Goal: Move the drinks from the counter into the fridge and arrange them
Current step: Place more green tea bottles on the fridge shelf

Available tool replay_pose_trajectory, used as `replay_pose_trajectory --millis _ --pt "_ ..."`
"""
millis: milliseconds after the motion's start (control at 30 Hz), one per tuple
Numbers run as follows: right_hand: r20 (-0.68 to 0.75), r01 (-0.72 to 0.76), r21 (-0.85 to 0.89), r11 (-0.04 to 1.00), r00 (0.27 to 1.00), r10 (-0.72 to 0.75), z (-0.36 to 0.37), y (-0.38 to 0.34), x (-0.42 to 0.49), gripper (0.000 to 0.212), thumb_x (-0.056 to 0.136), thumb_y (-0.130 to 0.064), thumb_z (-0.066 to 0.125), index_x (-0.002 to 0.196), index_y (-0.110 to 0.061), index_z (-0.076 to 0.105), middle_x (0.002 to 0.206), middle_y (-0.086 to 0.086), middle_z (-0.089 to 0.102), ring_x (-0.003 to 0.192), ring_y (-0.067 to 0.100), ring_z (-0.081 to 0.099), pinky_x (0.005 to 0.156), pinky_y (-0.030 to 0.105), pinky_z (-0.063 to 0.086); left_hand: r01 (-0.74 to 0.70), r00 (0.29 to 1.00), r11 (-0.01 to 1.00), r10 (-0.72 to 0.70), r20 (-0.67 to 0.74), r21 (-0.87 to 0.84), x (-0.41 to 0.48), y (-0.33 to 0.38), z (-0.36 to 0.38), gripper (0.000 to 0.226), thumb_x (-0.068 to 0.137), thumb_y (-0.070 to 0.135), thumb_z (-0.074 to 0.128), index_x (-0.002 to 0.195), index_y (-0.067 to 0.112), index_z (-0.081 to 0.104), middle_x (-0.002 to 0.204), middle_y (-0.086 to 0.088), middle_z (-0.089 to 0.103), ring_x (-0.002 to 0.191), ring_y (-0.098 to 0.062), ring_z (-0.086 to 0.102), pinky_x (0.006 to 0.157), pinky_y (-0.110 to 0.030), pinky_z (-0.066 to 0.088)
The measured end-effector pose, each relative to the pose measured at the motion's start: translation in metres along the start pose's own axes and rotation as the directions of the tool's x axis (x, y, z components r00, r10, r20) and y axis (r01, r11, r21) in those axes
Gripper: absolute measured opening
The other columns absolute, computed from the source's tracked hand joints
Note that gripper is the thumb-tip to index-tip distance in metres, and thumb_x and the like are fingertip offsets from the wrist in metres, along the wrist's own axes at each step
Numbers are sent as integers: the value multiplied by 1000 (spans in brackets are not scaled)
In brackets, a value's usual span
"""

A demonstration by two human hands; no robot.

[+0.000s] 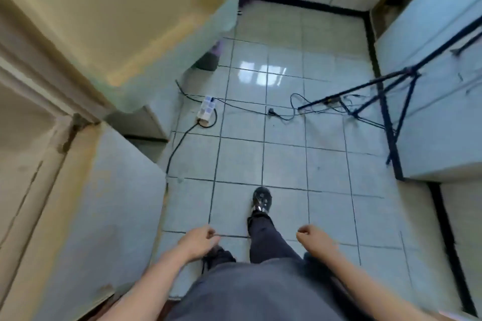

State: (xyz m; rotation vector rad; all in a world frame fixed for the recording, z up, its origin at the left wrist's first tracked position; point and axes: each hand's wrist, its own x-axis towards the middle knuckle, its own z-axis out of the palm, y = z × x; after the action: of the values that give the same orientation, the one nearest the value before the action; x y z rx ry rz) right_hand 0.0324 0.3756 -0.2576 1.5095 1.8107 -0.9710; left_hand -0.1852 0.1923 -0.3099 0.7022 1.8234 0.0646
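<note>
No drinks in view; left hand [200, 238] and right hand [311, 237] hang loosely curled, empty. Progress cannot be judged.

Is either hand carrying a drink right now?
No, the left hand and the right hand are both loosely curled with nothing in them.

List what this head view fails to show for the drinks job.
Head view only:
- Drinks and fridge: none recognisable; the pale units at left are blurred and cut by the frame edge.
- Tripod: top cut off by the right edge.
- Power strip: sockets too small to tell.
- Left shoe: mostly hidden behind the left hand.
</note>
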Motion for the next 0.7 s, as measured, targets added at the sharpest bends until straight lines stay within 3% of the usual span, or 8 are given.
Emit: replay_pose_trajectory --millis 133,200,267,333,400,467,567,700 --pt "6 -187 185 965 982 189 6 89 -13 21 87 -13 48 66 -15 51 78 6 54 79 22 49 62 29 34 -1 996 993 -9 89 114 18 49 22 34 95 33 48 119 11 57 120 -7 64 110 -23 58 88 -26 43" --pt "38 -244 275 930 969 243 10 124 -17 20 88 -17 49 69 -19 52 81 4 56 83 20 50 66 27 33 30 996 987 -44 83 157 30 73 31 33 94 34 49 120 14 55 117 -5 64 109 -22 59 89 -26 43" --pt "80 -259 344 902 966 247 12 157 -17 13 91 -21 48 84 -22 59 93 4 62 92 21 55 72 25 37 46 996 981 -59 69 187 43 102 37 32 94 33 51 119 13 55 118 -6 65 110 -24 59 91 -29 45" --pt "99 -268 401 876 963 249 11 191 -14 20 93 -24 48 108 -18 61 112 4 64 107 21 57 84 26 42 34 996 964 -54 69 262 57 135 45 32 95 31 50 119 10 57 119 -11 64 111 -26 59 91 -30 45" --pt "115 -274 440 855 962 249 -1 230 -7 27 94 -25 48 116 -16 59 122 4 61 114 21 55 89 26 41 32 996 938 -60 71 344 71 172 59 33 96 29 49 119 7 57 121 -14 63 113 -28 58 91 -30 43" --pt "147 -292 471 832 956 253 -20 272 2 27 94 -25 47 110 -10 62 116 8 65 110 24 58 83 25 42 32 996 900 -67 65 434 81 209 75 31 96 30 47 118 11 56 123 -10 61 114 -24 56 89 -26 41" --pt "101 -305 532 790 949 299 -56 345 17 23 89 -21 46 93 -8 64 96 12 69 87 25 62 65 26 37 16 996 860 -57 65 510 100 278 108 25 94 33 46 111 17 55 122 -7 62 112 -20 57 83 -23 39" --pt "-23 -324 620 715 903 429 -105 442 28 20 88 -20 45 93 -19 64 93 2 69 92 22 64 75 27 45 -108 991 830 44 129 547 117 397 159 37 94 39 48 122 16 54 127 -7 60 117 -22 54 92 -25 41"
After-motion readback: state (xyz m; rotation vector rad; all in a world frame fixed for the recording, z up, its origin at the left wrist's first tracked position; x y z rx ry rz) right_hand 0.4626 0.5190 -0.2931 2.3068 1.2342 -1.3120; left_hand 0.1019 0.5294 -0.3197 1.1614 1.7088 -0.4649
